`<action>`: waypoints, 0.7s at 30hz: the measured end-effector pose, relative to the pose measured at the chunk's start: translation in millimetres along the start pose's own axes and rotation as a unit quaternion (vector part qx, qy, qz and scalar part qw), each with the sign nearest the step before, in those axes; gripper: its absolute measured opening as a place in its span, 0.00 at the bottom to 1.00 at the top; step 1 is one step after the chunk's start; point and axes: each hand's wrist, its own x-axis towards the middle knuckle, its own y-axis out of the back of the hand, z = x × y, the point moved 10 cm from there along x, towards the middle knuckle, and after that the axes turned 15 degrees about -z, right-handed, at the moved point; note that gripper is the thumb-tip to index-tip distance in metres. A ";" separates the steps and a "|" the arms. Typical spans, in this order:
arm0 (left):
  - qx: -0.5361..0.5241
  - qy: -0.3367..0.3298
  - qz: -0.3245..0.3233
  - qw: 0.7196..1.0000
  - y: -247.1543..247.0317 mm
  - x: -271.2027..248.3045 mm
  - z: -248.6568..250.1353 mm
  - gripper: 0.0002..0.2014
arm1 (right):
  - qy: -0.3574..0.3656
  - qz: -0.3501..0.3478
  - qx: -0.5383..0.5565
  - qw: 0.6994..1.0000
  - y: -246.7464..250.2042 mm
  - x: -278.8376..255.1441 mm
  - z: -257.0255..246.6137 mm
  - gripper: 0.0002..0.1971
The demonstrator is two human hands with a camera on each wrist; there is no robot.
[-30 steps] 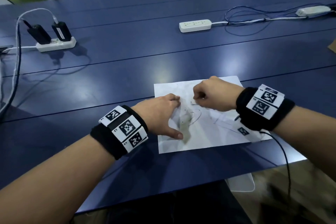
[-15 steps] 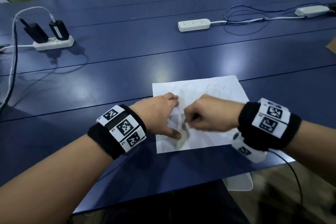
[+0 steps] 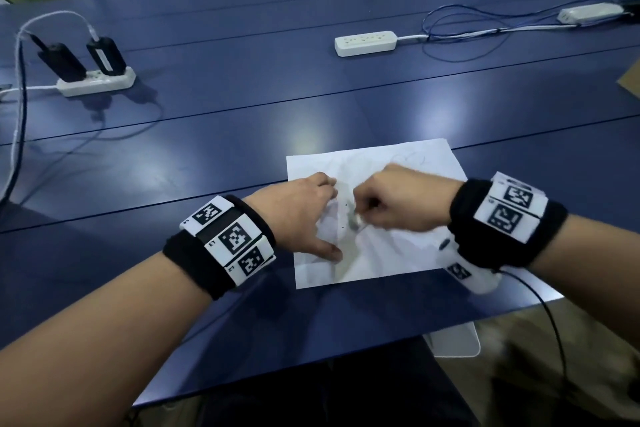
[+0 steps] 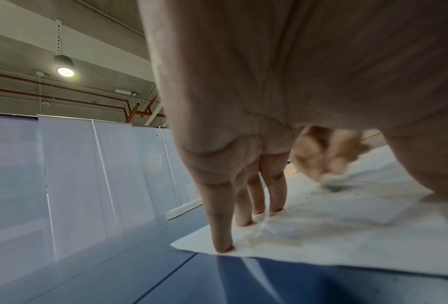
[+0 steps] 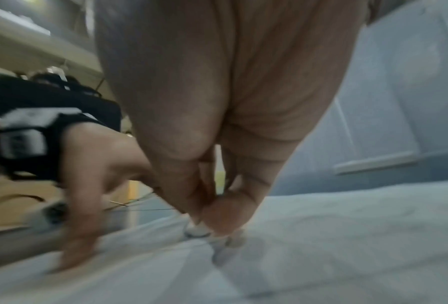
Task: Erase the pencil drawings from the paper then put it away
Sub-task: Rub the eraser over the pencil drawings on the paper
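Observation:
A white sheet of paper [image 3: 388, 253] with faint pencil lines lies on the blue table [image 3: 242, 135] near its front edge. My left hand [image 3: 311, 218] presses down on the sheet's left part with spread, straight fingers [image 4: 254, 203]. My right hand [image 3: 388, 204] pinches a small white eraser [image 3: 356, 220] and holds its tip on the paper, just right of the left hand. In the right wrist view the eraser [image 5: 198, 231] sits under the thumb and fingertips, blurred. The paper [image 4: 321, 236] looks slightly wrinkled around the rubbed spot.
A white power strip with two black adapters [image 3: 97, 80] stands at the back left, its cable trailing off the left side. Another power strip [image 3: 365, 43] and a blue cable loop [image 3: 450, 31] lie at the back right. A white chair seat [image 3: 453, 340] shows below the table edge.
My right hand with the eraser moved toward me and left across the paper, then back away a little, rubbing. The left hand stayed pressed on the sheet.

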 end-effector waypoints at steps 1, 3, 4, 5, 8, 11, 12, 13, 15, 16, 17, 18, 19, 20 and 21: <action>0.002 0.000 0.000 1.000 0.1 0.3 0.3 0.52 | -0.032 0.028 0.003 0.999 10.4 0.4 15.4 0.08; 0.003 0.001 -0.001 1.000 -0.1 0.2 0.7 0.52 | -0.072 0.060 0.006 0.996 20.4 -1.0 35.7 0.07; 0.005 0.002 -0.001 1.000 0.1 0.2 0.6 0.52 | -0.066 0.057 0.000 0.996 18.7 -2.4 33.0 0.07; 0.008 0.002 -0.001 1.000 -0.1 0.5 0.8 0.52 | -0.044 0.042 -0.004 0.998 12.6 -4.1 22.3 0.08; 0.006 0.003 -0.003 1.000 -0.7 1.6 0.4 0.54 | 0.032 -0.036 0.009 0.999 -14.9 -8.0 -13.4 0.10; 0.006 0.003 -0.004 1.000 -1.1 2.0 0.0 0.53 | -0.013 0.017 -0.012 1.000 3.8 -1.5 6.9 0.08; 0.007 0.003 -0.003 1.000 -1.0 2.0 -0.4 0.53 | -0.041 0.045 -0.009 0.998 14.3 -0.3 20.6 0.08; 0.007 0.003 -0.003 1.000 -1.1 2.0 -0.3 0.53 | -0.059 0.063 -0.004 0.996 21.1 -0.2 31.4 0.08; 0.010 0.005 -0.005 1.000 -1.4 2.4 -1.1 0.53 | -0.055 0.056 0.002 0.997 19.0 -2.2 32.7 0.08; 0.010 0.005 -0.006 1.000 -1.5 2.5 -1.3 0.53 | -0.031 0.036 0.005 0.999 12.0 -3.9 22.3 0.08; 0.010 0.004 -0.006 1.000 -1.6 3.0 -0.8 0.54 | -0.002 0.009 0.011 1.000 1.4 -6.6 8.4 0.07; 0.010 0.003 -0.006 1.000 -1.2 2.9 -0.2 0.54 | 0.023 -0.018 0.016 0.999 -9.3 -9.3 -4.6 0.05; 0.010 0.002 -0.006 1.000 -1.1 2.9 0.0 0.54 | 0.037 -0.034 0.018 0.999 -15.6 -10.4 -11.7 0.04; 0.009 0.001 -0.006 1.000 -0.8 2.4 0.5 0.54 | 0.036 -0.033 0.018 0.999 -14.5 -9.6 -11.4 0.04; 0.010 0.000 -0.007 1.000 -1.1 2.6 0.9 0.54 | 0.020 -0.013 0.017 1.000 -7.6 -7.8 -4.1 0.04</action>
